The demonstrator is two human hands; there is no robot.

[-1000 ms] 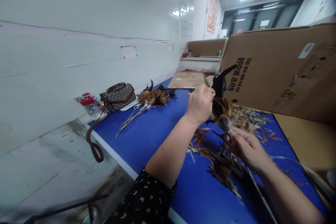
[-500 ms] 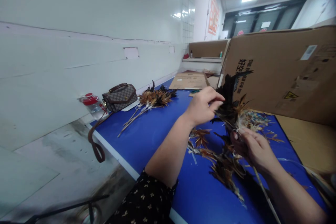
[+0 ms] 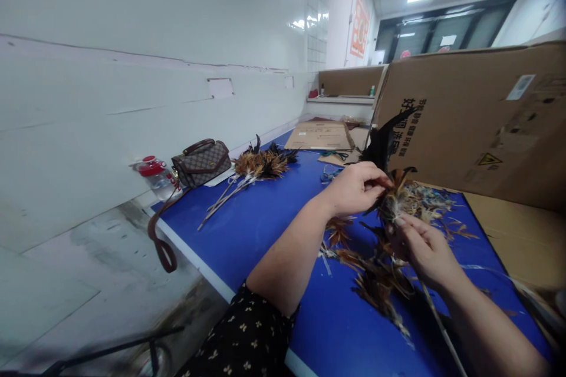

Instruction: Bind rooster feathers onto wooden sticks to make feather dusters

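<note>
A feather bundle (image 3: 395, 203) on a thin stick (image 3: 437, 321) is held above the right part of a blue table (image 3: 247, 235), its long black plumes rising in front of a tall carton (image 3: 477, 118). The right hand (image 3: 427, 247) pinches it at the pale base, fingers curled around, the stick slanting down toward the bottom edge of view. The left hand (image 3: 356, 188) meets it from the other side, thumb and forefinger pressed together on the brown feathers.

Below the hands, loose feathers (image 3: 380, 283) lie scattered; a paler feather heap (image 3: 427, 200) sits between the right hand and the carton, which bounds the far right side. Leftward, a broad stretch of blue surface separates the left forearm from finished-looking feather dusters (image 3: 263, 164), whose sticks point toward the table's pale near edge. Beside them a handbag (image 3: 201, 164) stands near the wall (image 3: 132, 94), its strap (image 3: 163, 247) hanging over that edge, next to a red-capped bottle (image 3: 159, 179).
</note>
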